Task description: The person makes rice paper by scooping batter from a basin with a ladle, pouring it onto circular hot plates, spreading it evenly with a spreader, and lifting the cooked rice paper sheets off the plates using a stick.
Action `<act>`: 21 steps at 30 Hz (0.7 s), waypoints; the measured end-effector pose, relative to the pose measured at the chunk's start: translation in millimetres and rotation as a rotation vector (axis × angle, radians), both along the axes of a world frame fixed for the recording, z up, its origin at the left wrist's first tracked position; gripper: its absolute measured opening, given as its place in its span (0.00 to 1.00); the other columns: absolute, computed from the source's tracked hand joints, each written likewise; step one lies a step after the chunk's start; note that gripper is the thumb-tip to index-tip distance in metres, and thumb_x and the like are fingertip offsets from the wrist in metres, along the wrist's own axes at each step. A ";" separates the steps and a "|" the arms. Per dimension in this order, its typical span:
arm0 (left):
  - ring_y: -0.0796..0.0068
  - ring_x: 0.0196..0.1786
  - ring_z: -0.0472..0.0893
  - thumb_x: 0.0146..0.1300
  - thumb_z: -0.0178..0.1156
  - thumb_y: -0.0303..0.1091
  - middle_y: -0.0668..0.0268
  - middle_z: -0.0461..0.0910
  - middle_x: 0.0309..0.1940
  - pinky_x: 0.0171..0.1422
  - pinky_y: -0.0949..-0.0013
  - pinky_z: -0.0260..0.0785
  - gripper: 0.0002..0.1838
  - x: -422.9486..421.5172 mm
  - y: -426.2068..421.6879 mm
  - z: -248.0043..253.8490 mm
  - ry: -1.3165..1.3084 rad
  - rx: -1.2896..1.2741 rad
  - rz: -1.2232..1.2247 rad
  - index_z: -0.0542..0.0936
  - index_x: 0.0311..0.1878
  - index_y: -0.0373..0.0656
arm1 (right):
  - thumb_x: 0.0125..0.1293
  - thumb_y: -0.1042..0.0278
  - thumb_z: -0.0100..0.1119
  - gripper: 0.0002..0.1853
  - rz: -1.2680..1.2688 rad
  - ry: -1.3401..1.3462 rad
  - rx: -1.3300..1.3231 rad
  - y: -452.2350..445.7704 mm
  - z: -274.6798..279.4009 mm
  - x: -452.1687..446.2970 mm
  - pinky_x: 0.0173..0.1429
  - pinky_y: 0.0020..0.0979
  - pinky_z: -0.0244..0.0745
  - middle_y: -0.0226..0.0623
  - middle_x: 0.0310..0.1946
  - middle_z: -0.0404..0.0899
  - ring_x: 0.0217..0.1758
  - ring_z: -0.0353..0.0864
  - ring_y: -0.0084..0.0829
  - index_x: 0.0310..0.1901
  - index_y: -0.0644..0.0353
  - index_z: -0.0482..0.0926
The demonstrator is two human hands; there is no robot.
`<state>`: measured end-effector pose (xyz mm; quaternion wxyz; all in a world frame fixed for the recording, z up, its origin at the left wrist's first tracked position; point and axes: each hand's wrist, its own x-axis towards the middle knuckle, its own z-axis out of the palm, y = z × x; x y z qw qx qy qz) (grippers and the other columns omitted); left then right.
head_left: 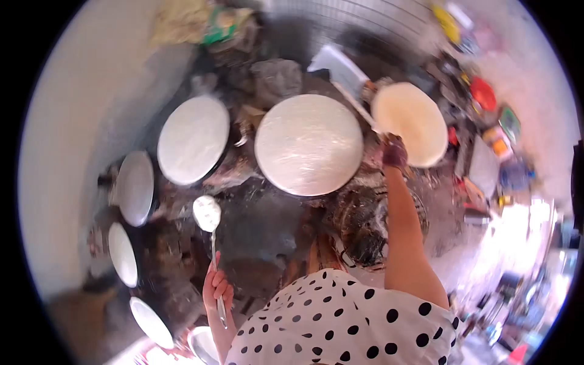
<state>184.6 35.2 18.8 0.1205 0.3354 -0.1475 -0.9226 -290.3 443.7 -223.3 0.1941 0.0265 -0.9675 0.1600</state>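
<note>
My left hand (218, 288) is closed round the handle of a long metal ladle (208, 214), whose bowl is coated with white batter. My right hand (394, 151) looks dark, perhaps gloved, and grips a pale stick (356, 106) pointing up and left. A white flat piece (342, 68) lies by the stick's far end; whether they are joined I cannot tell. Close beside that hand is a round griddle with a tan sheet (410, 118) on it. The large middle griddle (309, 145) bears a shiny white layer, left of my right hand.
More round pale griddles curve down the left side, among them one at upper left (193, 140) and a greyer one (135, 187). A dark round stove-like fixture (365, 225) sits below my right forearm. Clutter lines the right, including a red object (483, 93).
</note>
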 end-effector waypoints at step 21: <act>0.85 0.11 0.58 0.73 0.42 0.33 0.76 0.60 0.15 0.14 0.80 0.52 0.19 496.1 98.6 -124.9 -0.640 -0.199 1.082 0.67 0.65 0.46 | 0.68 0.65 0.52 0.17 1.492 -1.556 0.246 -468.4 126.4 648.9 0.18 0.27 0.68 0.32 0.23 0.79 0.17 0.75 0.22 0.58 0.47 0.75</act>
